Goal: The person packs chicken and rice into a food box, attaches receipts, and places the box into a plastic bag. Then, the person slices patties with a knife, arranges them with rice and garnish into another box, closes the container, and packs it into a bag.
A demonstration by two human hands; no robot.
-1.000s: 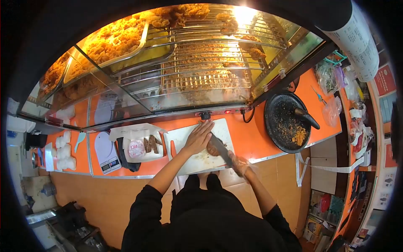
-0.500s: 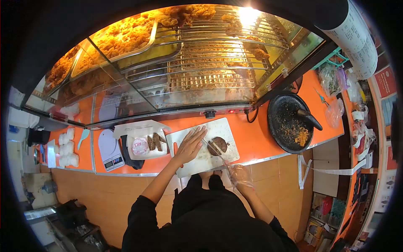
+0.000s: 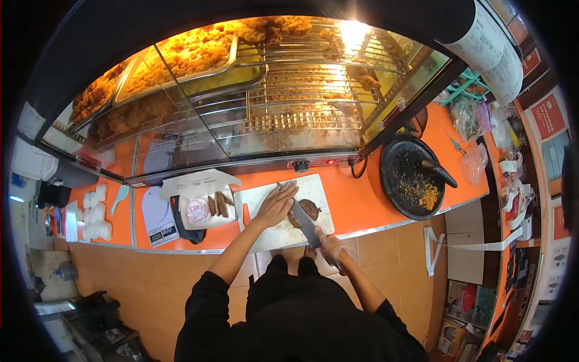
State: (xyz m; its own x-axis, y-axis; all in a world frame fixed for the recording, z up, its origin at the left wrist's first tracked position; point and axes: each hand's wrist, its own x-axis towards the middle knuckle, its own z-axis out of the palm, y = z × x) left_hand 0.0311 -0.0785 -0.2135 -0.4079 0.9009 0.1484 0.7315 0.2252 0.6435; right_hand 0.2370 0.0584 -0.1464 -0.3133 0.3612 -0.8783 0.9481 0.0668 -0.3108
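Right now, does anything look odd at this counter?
Yes: only the right hand wears a clear glove; the left hand, over the cutting board, looks bare, an odd mismatch.

A glass cabinet is lit by a bright lamp above an orange counter. The tan-tiled floor is seen below, and a red notice is mounted at the right

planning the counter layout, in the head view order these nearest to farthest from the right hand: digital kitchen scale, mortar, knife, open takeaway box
1. Knife, held in the right hand
2. Mortar, to the right
3. Open takeaway box, left of the cutting board
4. Digital kitchen scale, farther left
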